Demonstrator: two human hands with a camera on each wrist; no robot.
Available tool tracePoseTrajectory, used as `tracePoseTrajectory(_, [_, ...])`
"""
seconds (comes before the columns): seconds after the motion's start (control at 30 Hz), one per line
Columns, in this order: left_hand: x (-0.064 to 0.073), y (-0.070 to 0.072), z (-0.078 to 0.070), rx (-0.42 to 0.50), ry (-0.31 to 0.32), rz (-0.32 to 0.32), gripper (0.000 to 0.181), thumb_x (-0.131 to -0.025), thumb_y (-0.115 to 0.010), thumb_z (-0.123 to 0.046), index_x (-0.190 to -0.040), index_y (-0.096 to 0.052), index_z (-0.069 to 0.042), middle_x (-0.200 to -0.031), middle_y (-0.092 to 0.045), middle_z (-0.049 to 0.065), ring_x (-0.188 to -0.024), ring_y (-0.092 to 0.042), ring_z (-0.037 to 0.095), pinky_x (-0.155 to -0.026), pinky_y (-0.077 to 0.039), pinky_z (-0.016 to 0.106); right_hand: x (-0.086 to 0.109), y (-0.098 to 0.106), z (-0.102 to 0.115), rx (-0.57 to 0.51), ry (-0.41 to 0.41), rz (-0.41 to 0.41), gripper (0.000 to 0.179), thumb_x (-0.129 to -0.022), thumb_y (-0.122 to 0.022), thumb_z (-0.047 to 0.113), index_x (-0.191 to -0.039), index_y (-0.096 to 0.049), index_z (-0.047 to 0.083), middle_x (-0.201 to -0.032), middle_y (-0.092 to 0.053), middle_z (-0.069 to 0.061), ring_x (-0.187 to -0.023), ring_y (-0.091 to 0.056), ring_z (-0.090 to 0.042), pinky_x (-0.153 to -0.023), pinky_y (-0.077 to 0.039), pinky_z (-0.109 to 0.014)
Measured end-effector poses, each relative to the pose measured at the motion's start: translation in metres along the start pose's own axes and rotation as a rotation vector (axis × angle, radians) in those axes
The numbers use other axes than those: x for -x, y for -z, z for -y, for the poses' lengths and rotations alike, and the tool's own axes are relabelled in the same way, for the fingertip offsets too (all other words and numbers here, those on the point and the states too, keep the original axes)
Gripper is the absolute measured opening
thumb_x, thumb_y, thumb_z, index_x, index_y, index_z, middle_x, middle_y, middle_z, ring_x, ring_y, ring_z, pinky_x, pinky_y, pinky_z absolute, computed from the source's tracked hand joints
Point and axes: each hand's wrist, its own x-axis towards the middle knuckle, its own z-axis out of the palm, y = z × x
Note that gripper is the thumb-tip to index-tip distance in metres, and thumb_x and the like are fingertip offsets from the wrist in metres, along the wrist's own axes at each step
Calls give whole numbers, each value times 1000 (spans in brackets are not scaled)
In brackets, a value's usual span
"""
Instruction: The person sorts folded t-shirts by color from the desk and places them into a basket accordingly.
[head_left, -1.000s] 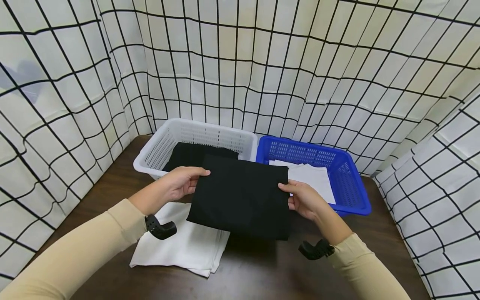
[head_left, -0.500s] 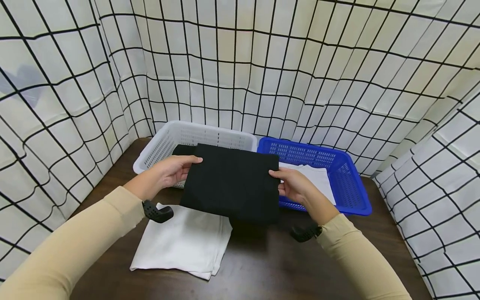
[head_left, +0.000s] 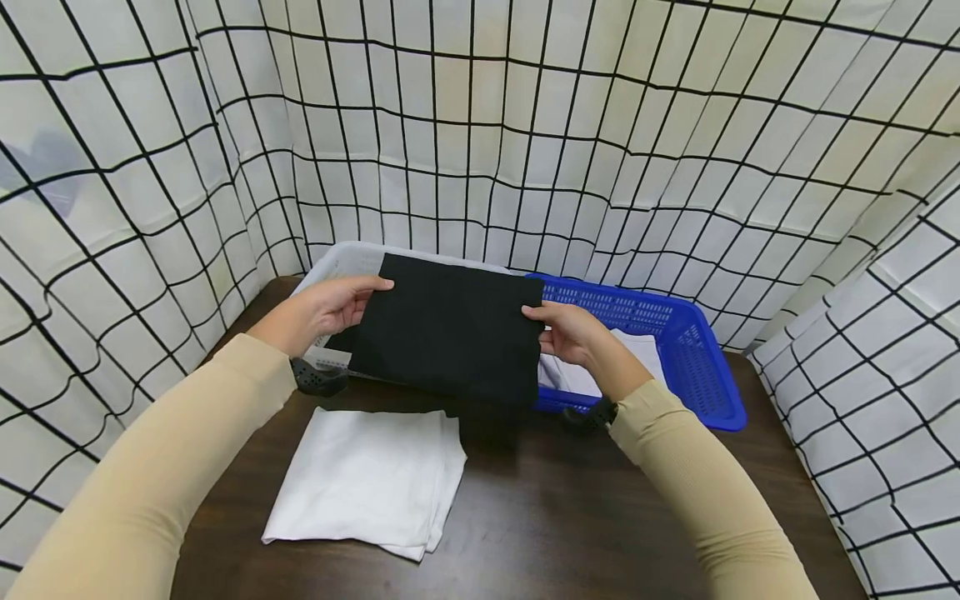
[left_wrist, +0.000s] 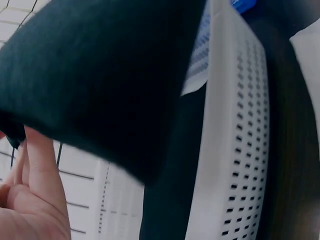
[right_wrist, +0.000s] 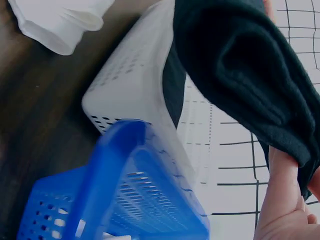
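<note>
A folded black cloth (head_left: 450, 329) is held up by its two sides over the white basket (head_left: 343, 260). My left hand (head_left: 326, 310) pinches its left edge, thumb on top. At its right edge my right hand (head_left: 573, 333) pinches the cloth the same way. Several folded layers show at the cloth's end (right_wrist: 250, 75) in the right wrist view. Beneath it, more black cloth (left_wrist: 172, 160) lies inside the white basket, mostly hidden in the head view. A folded white cloth (head_left: 367, 483) lies flat on the table in front of the baskets.
Right beside the white basket stands a blue basket (head_left: 697, 367) with folded white cloth (head_left: 643, 354) in it. Both stand on a dark wooden table (head_left: 570, 517). White curtains (head_left: 480, 125) with black grid lines enclose the back and sides.
Both hands have carried the black cloth away from me and slightly left, from above the table to over the white basket. The white cloth on the table has stayed put.
</note>
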Motion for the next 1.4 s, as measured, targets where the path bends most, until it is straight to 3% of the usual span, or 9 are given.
tracePoseTrajectory(0.17, [-3, 12, -6, -35, -11, 0, 27, -101, -56, -14, -82, -74, -13, -77, -77, -2, -71, -75, 10, -68, -61, 25, -13, -7, 6, 13, 20, -12, 40, -105, -48, 13, -144, -43, 8, -91, -71, 4, -73, -73, -12, -69, -60, -25])
tracePoseTrajectory(0.3, [-8, 18, -12, -76, -32, -33, 25, -101, -58, -15, -83, -74, -14, -77, -77, -2, -70, -75, 10, -68, -61, 25, -23, -11, 8, 18, 39, -25, 36, -104, -48, 13, -140, -46, 8, -91, -70, 3, -72, -73, -11, -67, -60, -25])
tracePoseTrajectory(0.47, [-17, 23, -15, -165, -50, -98, 6, -99, -61, -18, -100, -64, -13, -78, -75, -8, -73, -73, 7, -71, -61, 23, -36, -16, 10, -9, 32, -70, 37, -103, -51, 12, -140, -47, 7, -93, -67, 1, -71, -72, -12, -65, -60, -25])
tracePoseTrajectory(0.6, [-22, 26, -16, -176, -63, -139, 3, -98, -63, -17, -97, -64, -15, -76, -74, -8, -71, -73, 7, -69, -61, 22, -48, -20, 10, -16, 25, -123, 54, -103, -53, 12, -153, -35, 10, -103, -63, -1, -70, -71, -11, -64, -59, -25])
tracePoseTrajectory(0.77, [-28, 29, -16, -215, -83, -190, 3, -98, -62, -17, -97, -63, -14, -73, -73, -10, -69, -72, 5, -68, -60, 21, -61, -27, 7, 9, 24, -189, 53, -101, -56, 13, -152, -39, 13, -128, -62, -9, -71, -70, -11, -66, -59, -25])
tracePoseTrajectory(1.0, [-36, 33, -11, -354, -94, -330, 24, -97, -64, -27, -112, -56, -11, -70, -69, -17, -67, -69, 1, -68, -58, 19, -73, -41, 0, 11, 54, -283, 49, -98, -61, 12, -146, -50, 13, -129, -67, -13, -77, -70, -14, -66, -58, -24])
tracePoseTrajectory(1.13, [-41, 34, -7, -372, -105, -386, 35, -96, -65, -30, -120, -56, -7, -72, -66, -18, -68, -68, 0, -69, -58, 18, -73, -53, -2, 6, 50, -320, 47, -99, -60, 13, -145, -52, 14, -133, -65, -14, -95, -71, -20, -83, -60, -30])
tracePoseTrajectory(1.3, [-46, 33, -3, -392, -143, -384, 53, -97, -63, -28, -138, -49, 3, -78, -63, -18, -72, -65, -3, -72, -56, 16, -86, -54, -13, -49, 63, -352, 52, -99, -61, 14, -149, -46, 12, -139, -61, -15, -124, -63, -26, -105, -51, -39])
tracePoseTrajectory(1.4, [-47, 35, -2, -430, -144, -403, 53, -98, -63, -27, -138, -50, 5, -81, -61, -15, -73, -62, -1, -69, -55, 16, -119, -41, -27, -32, 63, -356, 61, -98, -62, 15, -153, -38, 11, -139, -60, -17, -124, -62, -28, -104, -52, -41])
